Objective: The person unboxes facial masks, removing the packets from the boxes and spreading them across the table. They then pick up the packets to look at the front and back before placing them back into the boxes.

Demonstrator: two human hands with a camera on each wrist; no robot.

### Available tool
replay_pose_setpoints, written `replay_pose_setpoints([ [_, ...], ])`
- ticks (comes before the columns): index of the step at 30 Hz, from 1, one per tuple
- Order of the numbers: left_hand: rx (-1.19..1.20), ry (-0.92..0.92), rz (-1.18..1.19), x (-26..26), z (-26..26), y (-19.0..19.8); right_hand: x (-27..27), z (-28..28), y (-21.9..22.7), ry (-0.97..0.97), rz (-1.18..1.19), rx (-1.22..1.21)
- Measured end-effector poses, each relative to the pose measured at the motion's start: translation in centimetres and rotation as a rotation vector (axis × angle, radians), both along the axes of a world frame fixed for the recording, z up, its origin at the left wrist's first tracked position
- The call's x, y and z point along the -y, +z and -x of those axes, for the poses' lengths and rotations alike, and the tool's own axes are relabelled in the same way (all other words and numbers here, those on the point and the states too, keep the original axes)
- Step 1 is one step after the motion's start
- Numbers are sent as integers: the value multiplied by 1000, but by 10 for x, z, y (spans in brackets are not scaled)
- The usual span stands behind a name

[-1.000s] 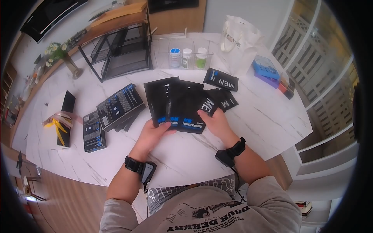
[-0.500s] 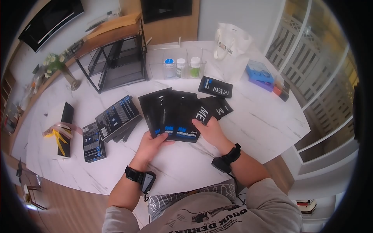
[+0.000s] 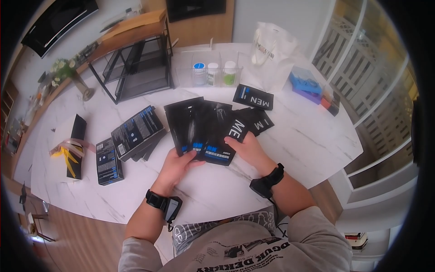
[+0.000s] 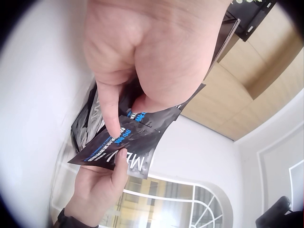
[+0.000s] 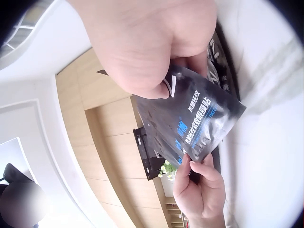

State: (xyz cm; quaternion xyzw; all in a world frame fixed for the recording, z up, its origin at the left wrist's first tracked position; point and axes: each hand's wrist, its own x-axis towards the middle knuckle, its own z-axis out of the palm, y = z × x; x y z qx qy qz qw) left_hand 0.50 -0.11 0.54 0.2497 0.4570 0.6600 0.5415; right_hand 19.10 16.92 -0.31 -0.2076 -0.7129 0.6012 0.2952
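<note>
Several flat black eye-mask sachets with blue and white print are spread like a fan between my hands. My left hand pinches their lower edge, thumb on top. At the right side my right hand grips the front sachet, its thumb beside the white "ME" lettering. In the left wrist view the left forefinger lies along the printed face of the front sachet. The right wrist view shows the left fingertips pinching the sachet's bottom edge. More black sachets lie just beyond my right hand.
Black boxes are stacked on the left, near a ribbon-tied box. At the back stand a mesh rack, a clear organizer with bottles, and a white bag. Blue and purple boxes sit at the right.
The head view shifts slightly, first lowering the scene in the picture, then raising it a little. Both hands keep hold of the fanned sachets, with little movement.
</note>
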Motion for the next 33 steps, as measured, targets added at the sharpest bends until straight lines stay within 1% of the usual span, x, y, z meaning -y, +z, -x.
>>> replay_pose_setpoints([
  [5, 11, 22, -11, -1, 0, -1, -1, -1, -1, 30, 13, 1],
  [8, 27, 45, -34, -1, -2, -1, 2, 0, 7, 29, 110, -42],
  [11, 19, 56, -38, -1, -2, -2, 4, 1, 8, 67, 155, -78],
  [14, 39, 63, -58, -1, -2, -1, 0, 0, -1, 133, 257, -132],
  [17, 80, 70, -70, -1, -2, 0, 4, 1, 1, 178, 589, -261],
  [23, 83, 55, -67, -1, -1, -1, 3, 4, -11, 202, 501, -243],
  [26, 50, 27, -45, 0, 0, -2, 3, 5, -8, 204, 470, -226],
  [29, 54, 14, -63, 0, 0, -5, 6, 4, -6, 210, 512, -236],
  [33, 30, 0, -55, 0, -1, -5, 7, 3, -4, 166, 414, -178],
])
